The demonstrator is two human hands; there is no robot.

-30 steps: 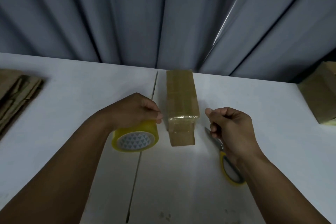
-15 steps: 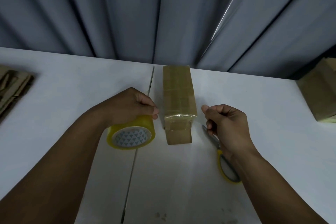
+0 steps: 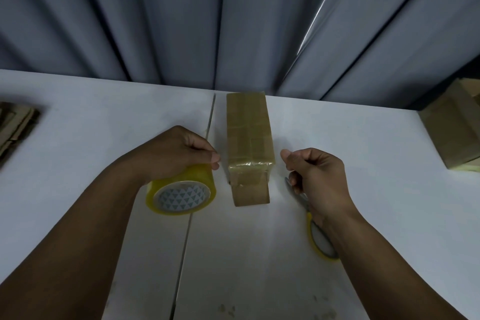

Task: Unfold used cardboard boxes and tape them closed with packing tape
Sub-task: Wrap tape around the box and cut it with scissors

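A narrow cardboard box (image 3: 248, 143), wrapped in shiny tape, stands on the white counter (image 3: 104, 117) between the two hands. The left hand (image 3: 176, 153) grips a yellow packing tape roll (image 3: 181, 191) just left of the box. The right hand (image 3: 315, 176) hovers beside the box, fingers curled with nothing visible in them, above yellow-handled scissors (image 3: 320, 239).

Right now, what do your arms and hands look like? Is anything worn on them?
Both are bare. The left hand and right hand wear no gloves, and I see no rings, watch or wristband. No sleeve shows on either forearm down to the bottom edge of the head view. No markings show in this dim light.
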